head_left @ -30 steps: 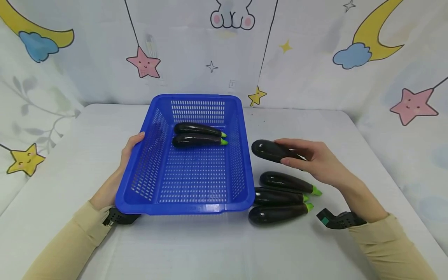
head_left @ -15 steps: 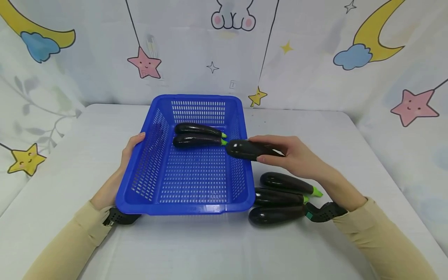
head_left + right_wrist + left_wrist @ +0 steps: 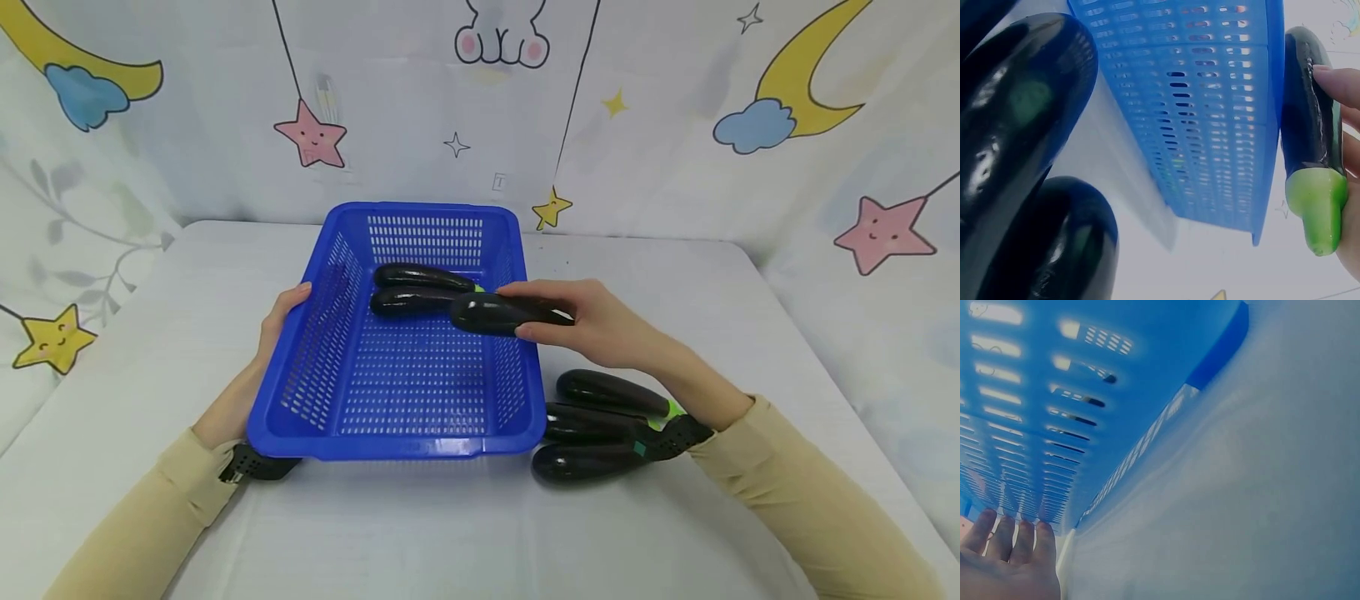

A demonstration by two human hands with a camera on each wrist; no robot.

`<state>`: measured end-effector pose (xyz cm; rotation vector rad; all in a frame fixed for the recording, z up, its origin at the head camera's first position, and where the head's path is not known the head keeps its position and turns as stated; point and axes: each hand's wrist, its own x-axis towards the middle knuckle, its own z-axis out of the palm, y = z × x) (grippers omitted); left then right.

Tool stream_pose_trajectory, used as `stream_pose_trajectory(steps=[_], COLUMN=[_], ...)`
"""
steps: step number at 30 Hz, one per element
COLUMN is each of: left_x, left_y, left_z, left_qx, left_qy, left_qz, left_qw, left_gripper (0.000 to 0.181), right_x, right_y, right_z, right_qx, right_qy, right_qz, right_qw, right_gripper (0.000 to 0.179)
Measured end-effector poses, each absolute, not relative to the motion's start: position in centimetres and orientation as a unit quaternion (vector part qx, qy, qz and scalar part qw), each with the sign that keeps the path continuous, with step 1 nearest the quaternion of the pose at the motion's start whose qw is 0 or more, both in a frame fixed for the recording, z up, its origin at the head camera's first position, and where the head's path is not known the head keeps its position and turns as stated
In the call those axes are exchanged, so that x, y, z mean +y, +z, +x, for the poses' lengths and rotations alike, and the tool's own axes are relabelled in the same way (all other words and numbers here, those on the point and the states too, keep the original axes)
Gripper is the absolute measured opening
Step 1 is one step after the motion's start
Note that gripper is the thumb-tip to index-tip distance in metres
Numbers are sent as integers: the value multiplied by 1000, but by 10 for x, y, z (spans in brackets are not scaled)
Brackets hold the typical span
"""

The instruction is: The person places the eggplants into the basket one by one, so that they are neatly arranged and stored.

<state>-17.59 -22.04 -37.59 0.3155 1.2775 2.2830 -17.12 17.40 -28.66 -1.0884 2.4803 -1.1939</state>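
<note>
My left hand (image 3: 276, 327) holds the left side of a blue plastic basket (image 3: 397, 448). Its thumb lies at the rim, and in the left wrist view the fingers (image 3: 1022, 542) rest against the slotted outer wall. My right hand (image 3: 581, 321) grips a dark eggplant (image 3: 480, 313) from above, its rounded end reaching over the basket's right rim. In the right wrist view, the held eggplant's green stem end (image 3: 1317, 203) points away from the basket. Two other eggplants (image 3: 420, 275) lie side by side inside, partly covered by the held one.
Right of the basket, three eggplants (image 3: 611, 392) lie on the white table (image 3: 420, 533), the nearest two partly hidden by the right wrist's camera (image 3: 675, 437). A patterned cloth (image 3: 405, 108) hangs behind the table.
My right hand has carried the eggplant leftward from beside the basket to over its right rim and interior. The left hand and basket have stayed in place.
</note>
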Motion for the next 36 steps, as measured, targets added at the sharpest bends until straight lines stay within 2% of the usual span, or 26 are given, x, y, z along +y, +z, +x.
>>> stream_pose_trajectory(steps=[10, 19, 27, 36], left_x=[-222, -220, -220, -220], left_y=[-376, -374, -374, -375], left_z=[-176, -174, -173, -175], left_qx=[433, 489, 462, 437], left_qy=[851, 826, 837, 846], left_qz=[139, 118, 126, 145], left_qw=[263, 252, 264, 269], left_gripper=[48, 64, 53, 50], right_x=[155, 140, 131, 122], right_y=[-286, -289, -287, -287], right_z=[-181, -186, -189, -195], right_qx=[835, 835, 838, 834], right_qy=[-401, -383, -363, -361], right_qz=[-362, -385, -397, -410], right_qw=[108, 92, 90, 82], right_gripper=[44, 43, 41, 41])
